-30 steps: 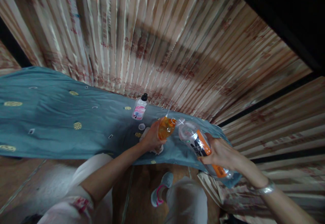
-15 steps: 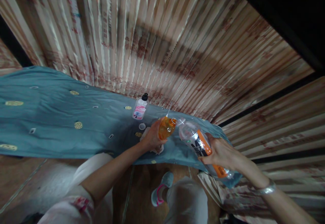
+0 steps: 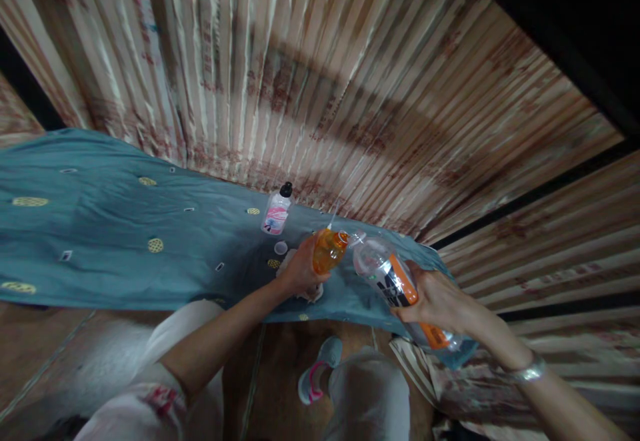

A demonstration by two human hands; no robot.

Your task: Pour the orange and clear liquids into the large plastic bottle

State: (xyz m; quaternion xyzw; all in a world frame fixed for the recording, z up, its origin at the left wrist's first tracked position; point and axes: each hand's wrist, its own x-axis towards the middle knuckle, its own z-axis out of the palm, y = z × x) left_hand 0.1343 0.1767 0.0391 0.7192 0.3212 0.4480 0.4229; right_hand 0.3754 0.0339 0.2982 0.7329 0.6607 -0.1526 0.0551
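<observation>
My left hand (image 3: 299, 271) grips a small bottle of orange liquid (image 3: 328, 250), held upright just above the blue cloth (image 3: 100, 247). My right hand (image 3: 436, 301) holds a large clear bottle with an orange and black label (image 3: 391, 279), tipped on its side so that its open mouth meets the small bottle's top. A white cloth or tissue (image 3: 310, 291) lies under my left hand. A small white cap (image 3: 281, 248) rests on the blue cloth, left of my left hand.
A small bottle with a pink label and black cap (image 3: 277, 213) stands on the blue cloth near the striped curtain (image 3: 320, 81). My knees and a grey and pink shoe (image 3: 316, 379) are below, over a brown floor. A silver bracelet (image 3: 525, 371) is on my right wrist.
</observation>
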